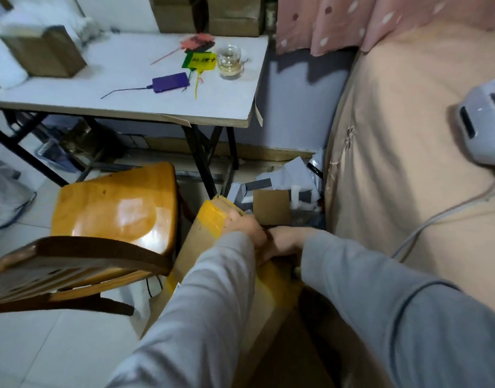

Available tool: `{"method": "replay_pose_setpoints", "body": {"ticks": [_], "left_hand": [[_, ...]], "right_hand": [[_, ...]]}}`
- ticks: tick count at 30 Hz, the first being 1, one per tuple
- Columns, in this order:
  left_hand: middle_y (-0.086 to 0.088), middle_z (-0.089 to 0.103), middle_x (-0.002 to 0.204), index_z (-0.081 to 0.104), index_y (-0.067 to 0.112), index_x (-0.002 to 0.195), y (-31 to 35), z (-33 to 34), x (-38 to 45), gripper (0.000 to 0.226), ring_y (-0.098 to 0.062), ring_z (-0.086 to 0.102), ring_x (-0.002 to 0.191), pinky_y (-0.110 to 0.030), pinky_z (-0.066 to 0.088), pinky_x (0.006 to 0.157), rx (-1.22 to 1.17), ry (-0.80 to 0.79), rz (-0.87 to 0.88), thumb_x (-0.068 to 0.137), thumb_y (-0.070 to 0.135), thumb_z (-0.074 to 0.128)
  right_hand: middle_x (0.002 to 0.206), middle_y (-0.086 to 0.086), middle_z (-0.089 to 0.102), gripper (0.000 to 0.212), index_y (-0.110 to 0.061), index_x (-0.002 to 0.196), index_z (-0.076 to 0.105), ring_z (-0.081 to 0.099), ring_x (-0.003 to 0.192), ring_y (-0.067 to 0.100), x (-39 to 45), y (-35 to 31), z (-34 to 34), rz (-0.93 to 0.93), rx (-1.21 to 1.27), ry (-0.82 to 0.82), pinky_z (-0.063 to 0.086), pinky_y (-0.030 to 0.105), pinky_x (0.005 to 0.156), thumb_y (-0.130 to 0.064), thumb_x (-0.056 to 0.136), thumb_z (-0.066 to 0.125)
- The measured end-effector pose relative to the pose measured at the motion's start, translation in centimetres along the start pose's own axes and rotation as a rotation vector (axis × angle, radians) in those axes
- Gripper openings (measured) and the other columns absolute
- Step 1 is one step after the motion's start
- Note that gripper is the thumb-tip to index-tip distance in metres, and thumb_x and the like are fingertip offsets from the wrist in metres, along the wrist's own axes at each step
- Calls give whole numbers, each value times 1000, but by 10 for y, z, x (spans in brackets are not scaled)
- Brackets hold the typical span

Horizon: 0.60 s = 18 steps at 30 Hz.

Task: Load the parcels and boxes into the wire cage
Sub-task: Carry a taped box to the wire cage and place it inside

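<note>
**Long taped box gripped in the gap beside the bed**

A long cardboard box (201, 247), banded with yellow tape, is wedged in the narrow gap between the wooden chair (112, 217) and the bed (408, 163). The left hand (247, 225) is laid over its upper right edge with the fingers curled onto it. The right hand (284, 243) is pressed against the same side, but its fingers are hidden behind the left hand, so it cannot be told whether they are clamped.

A lift straight up along the gap is probably best, with the box kept clear of the chair seat and backrest.

Grey mailer bags (280, 177) and a small carton (271, 207) lie beyond on the floor. The worktop (128, 102) overhangs ahead, carrying a glass jar (229, 63). No wire cage is seen.
</note>
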<state>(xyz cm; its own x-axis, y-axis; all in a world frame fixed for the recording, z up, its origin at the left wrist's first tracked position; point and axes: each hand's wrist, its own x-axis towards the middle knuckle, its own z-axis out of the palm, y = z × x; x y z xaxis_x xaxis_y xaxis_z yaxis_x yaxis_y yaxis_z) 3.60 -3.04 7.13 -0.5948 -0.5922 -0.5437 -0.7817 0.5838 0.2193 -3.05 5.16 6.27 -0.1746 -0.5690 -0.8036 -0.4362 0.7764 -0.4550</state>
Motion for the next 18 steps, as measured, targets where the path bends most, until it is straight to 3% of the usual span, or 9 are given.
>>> {"method": "replay_pose_setpoints", "body": {"ticks": [3,8,12,18], "left_hand": [[-11,22,150,36,28,142,-11,-37,-38,62,-37,18,139,-53,13,114,322,-66,125,85,32,61],[-8,13,156,28,26,146,-41,-110,-120,84,-36,1,145,-60,-4,115,517,26,301,75,36,70],[-8,36,146,31,21,142,-62,-153,-187,83,-33,14,144,-59,-7,114,499,45,331,69,27,69],[-6,50,133,35,20,137,-68,-190,-286,82,-28,37,133,-51,1,117,430,150,451,67,34,77]], "right_hand": [[132,2,56,66,-26,134,50,54,116,25,-42,-38,-2,-37,-35,37,40,42,105,-44,76,75],[120,-3,62,66,-34,122,58,58,110,23,-118,-98,0,-55,-113,99,41,47,105,-49,62,80],[117,-5,63,71,-31,120,58,60,107,21,-193,-150,4,-27,-325,152,45,42,102,-58,58,79],[121,0,61,65,-19,128,56,60,112,22,-309,-200,23,50,-420,172,47,38,102,-39,72,81]]}}
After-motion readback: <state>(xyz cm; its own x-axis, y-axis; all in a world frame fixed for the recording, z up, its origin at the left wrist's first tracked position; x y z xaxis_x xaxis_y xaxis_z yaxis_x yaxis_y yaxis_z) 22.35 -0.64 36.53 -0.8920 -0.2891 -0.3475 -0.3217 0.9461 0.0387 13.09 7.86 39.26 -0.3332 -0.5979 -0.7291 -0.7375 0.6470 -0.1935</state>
